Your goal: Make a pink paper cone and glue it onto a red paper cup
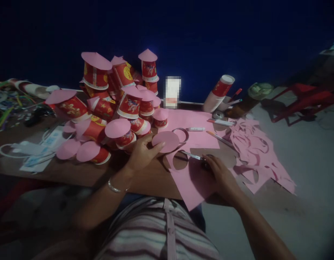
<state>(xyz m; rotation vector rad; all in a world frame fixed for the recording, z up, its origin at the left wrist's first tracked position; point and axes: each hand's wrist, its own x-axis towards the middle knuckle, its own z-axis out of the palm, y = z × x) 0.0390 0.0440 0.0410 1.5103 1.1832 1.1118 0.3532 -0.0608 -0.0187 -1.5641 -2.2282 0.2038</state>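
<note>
Between the thumb and fingers of my left hand [142, 153] is a round pink paper disc [166, 141], held over the table. My right hand [214, 168] grips a pair of scissors [193, 155], whose blades point left toward the disc. Beneath the scissors lies a pink paper sheet [192, 186] with a round hole cut in it, its front corner hanging past the table edge. Behind the disc sits a roll of tape [186, 134], partly covered. A white marker [196, 129] rests on another pink sheet [188, 118].
Red paper cups with pink cone tops [127, 104] are piled at the left. Pink paper scraps [252, 144] spread at the right. A stack of cups [219, 92] leans at the back. Cables and a white packet [44, 148] lie far left; a red stool [294, 97] stands beyond.
</note>
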